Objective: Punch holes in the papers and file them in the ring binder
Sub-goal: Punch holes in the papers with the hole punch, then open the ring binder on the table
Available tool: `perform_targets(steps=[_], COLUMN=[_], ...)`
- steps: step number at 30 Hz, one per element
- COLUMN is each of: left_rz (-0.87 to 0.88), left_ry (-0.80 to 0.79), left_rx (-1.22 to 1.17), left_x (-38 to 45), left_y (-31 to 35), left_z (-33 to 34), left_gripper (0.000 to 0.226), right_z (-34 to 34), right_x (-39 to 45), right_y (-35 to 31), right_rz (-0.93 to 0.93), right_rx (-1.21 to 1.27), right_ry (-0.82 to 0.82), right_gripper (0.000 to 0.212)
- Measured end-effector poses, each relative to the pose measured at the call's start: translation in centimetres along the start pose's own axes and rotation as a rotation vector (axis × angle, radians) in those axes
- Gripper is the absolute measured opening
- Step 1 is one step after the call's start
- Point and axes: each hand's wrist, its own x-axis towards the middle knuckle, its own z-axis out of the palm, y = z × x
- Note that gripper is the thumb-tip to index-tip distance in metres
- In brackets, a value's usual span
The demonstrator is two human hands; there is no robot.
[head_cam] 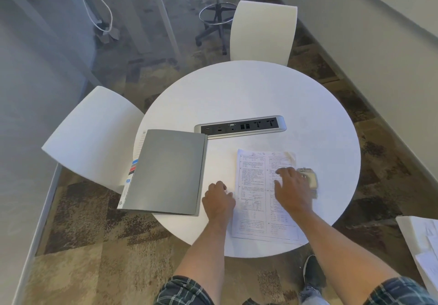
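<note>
A stack of printed papers [254, 186] lies on the round white table [248, 96], near its front edge. My right hand [292, 189] rests flat on the papers, fingers spread, holding nothing. Just beyond its fingers, at the papers' right edge, sits a pale hole punch [310, 179], partly hidden by the hand. My left hand [219, 200] rests on the table at the papers' left edge, fingers curled and touching the sheets. A closed grey ring binder [166, 172] with coloured tabs along its left side lies to the left and overhangs the table's edge.
A silver power and socket strip [240, 127] is set into the table's middle. Two white chairs stand at the far side [263, 32] and at the left [92, 136]. More loose papers [422, 240] lie on a surface at the right. My shoe [312, 271] is below the table.
</note>
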Motion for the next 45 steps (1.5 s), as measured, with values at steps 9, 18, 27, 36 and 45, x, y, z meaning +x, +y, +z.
perform_targets(steps=[9,18,27,36,45], left_rz=[0.231,0.282,0.403,0.444,0.627], left_ry=[0.029,-0.021,-0.146,-0.116,-0.170], left_rx=[0.527,0.689,0.767,0.647,0.574], left_x=[1.3,0.7,0.4,-1.4,-4.9], left_y=[-7.5,-9.2,-9.4,-8.9,-7.5], left_z=[-3.4,-5.0,-4.8,-5.2,-3.4], left_gripper=[0.081,0.073,0.088,0.070,0.072], right_z=[4.9,7.4,7.7,6.0,4.8], right_x=[-1.5,-1.8,-2.4,-2.3,-1.8], right_y=[-8.4,-13.3,-13.3,-13.6,-13.4], right_rz=[-0.448,-0.628,-0.607,-0.234,0.174], right_rx=[-0.082,-0.236,-0.216,0.180,0.666], right_ry=[-0.490,-0.634,-0.609,-0.612,-0.625], right_gripper=[0.060,0.075,0.073,0.055,0.036])
